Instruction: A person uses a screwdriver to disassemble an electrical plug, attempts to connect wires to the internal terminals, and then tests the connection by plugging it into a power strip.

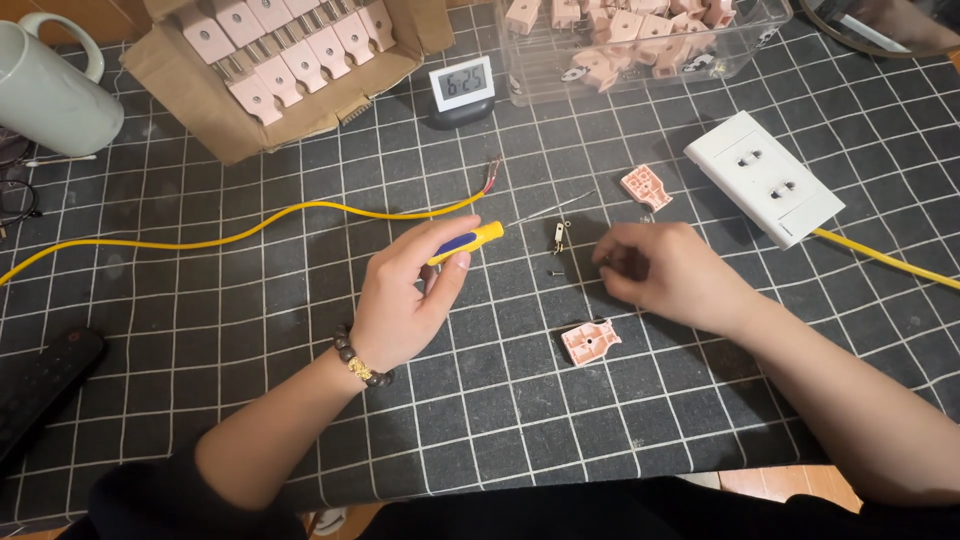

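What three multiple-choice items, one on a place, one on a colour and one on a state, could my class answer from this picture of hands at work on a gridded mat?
1. Where does the white socket plate lie?
A. beside the mug
B. to the right of the right hand, on the mat
C. inside the cardboard box

2. What colours is the handle of the screwdriver?
A. yellow and blue
B. red and black
C. all green

3. How is the left hand occupied?
A. flat and empty on the mat
B. gripping the yellow cable
C. holding the screwdriver

Answers:
1 B: the plate rests on the mat, up and to the right of the right hand.
2 A: the handle is yellow with a blue grip.
3 C: its fingers curl round the handle.
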